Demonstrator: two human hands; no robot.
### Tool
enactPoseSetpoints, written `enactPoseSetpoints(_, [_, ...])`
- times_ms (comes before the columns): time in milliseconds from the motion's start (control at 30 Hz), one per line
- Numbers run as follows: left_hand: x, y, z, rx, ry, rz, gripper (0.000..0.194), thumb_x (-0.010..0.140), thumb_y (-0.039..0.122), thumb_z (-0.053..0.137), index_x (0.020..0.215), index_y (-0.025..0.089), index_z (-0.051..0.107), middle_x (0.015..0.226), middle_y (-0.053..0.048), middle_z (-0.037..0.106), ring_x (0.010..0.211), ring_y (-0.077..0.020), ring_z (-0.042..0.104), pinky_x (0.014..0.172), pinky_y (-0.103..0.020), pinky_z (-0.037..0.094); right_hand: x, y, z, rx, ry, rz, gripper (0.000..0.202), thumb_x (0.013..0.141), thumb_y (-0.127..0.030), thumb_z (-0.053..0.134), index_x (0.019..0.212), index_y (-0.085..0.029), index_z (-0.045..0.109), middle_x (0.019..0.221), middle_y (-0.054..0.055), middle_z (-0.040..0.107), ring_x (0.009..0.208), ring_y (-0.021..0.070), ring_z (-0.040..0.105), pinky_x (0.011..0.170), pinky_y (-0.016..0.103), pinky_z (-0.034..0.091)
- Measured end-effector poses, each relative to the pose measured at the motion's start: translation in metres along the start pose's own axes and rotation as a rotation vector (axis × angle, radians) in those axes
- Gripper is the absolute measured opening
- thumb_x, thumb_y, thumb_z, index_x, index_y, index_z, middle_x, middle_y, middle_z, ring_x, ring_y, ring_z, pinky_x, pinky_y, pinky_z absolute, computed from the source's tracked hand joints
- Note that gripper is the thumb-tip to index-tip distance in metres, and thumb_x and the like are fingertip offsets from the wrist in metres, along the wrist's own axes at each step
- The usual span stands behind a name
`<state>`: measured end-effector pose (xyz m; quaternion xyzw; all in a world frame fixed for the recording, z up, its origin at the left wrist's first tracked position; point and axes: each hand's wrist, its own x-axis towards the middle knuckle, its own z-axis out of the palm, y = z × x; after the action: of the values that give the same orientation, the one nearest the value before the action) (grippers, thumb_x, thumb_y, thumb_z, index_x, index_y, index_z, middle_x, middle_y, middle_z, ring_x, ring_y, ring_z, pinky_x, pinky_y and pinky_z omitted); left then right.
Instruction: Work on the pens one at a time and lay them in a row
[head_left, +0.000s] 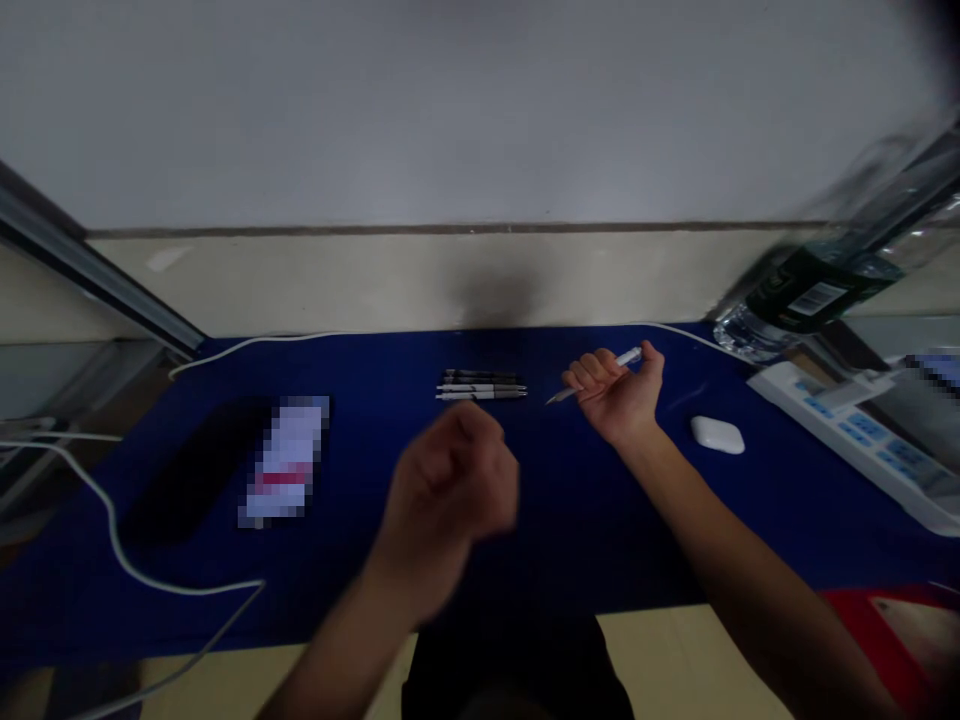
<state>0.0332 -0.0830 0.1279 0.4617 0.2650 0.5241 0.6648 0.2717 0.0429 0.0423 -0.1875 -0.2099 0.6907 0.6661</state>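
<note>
A white pen [627,357] with a pale tip is held in my right hand [619,397], fingers curled round its barrel and the thumb near its upper end. The pen slants, its tip pointing down and left above the blue cloth. My left hand [454,480], blurred, is closed in a fist nearer to me; nothing sticks out of it. Just beyond the fist, several pens [481,391] lie side by side on the cloth, white-and-grey ones in front and dark ones behind.
On the blue cloth [570,540], a phone [285,460] with a lit screen lies left beside a dark flat object [199,465]. A white earbud case [718,435], a power strip [855,440] and a plastic bottle [810,285] are right. White cable [150,580] runs along the left.
</note>
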Motion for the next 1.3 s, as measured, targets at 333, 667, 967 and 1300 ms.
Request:
enactPoseSetpoints(333, [0.086,-0.026,-0.128,0.318,0.453,0.037,0.055,0.065,0.055,0.102,0.083,0.02,0.064,0.056,0.011,0.047,0.043,-0.0071,0.045,0.04,-0.02,0.032,0.002,0.005,-0.001,-0.053,0.079,0.02,0.075,0.092,-0.084,0.066,0.06,-0.028,0.026,0.052,-0.006,0.03,0.05,0.014,0.029,0.054,0.034,0.036])
enactPoseSetpoints(667, [0.074,-0.046,-0.147,0.556,0.434,0.038,0.04,0.076,0.053,0.093,0.084,0.017,0.076,0.062,0.0,0.066,0.049,-0.0105,0.053,0.048,-0.023,0.039,0.002,0.006,0.002,-0.131,0.123,0.08,0.07,0.094,-0.077,0.063,0.058,-0.028,0.029,0.053,-0.006,0.029,0.051,0.014,0.028,0.053,0.033,0.037])
enactPoseSetpoints(967, [0.071,-0.049,-0.153,0.795,0.468,0.141,0.051,0.101,0.063,0.067,0.072,0.022,0.059,0.056,0.004,0.055,0.05,-0.0105,0.047,0.049,-0.023,0.037,-0.002,0.007,0.007,-0.234,0.07,0.115,0.069,0.09,-0.078,0.065,0.056,-0.028,0.031,0.056,-0.006,0.025,0.054,0.0138,0.025,0.057,0.034,0.036])
enactPoseSetpoints(1300, [0.063,-0.056,-0.158,1.018,0.524,0.123,0.061,0.105,0.055,0.055,0.055,0.025,0.035,0.051,0.004,0.035,0.048,-0.0112,0.034,0.049,-0.028,0.027,-0.006,0.006,0.01,-0.202,0.045,0.146,0.068,0.09,-0.077,0.068,0.056,-0.027,0.036,0.057,-0.006,0.025,0.056,0.0144,0.023,0.058,0.033,0.036])
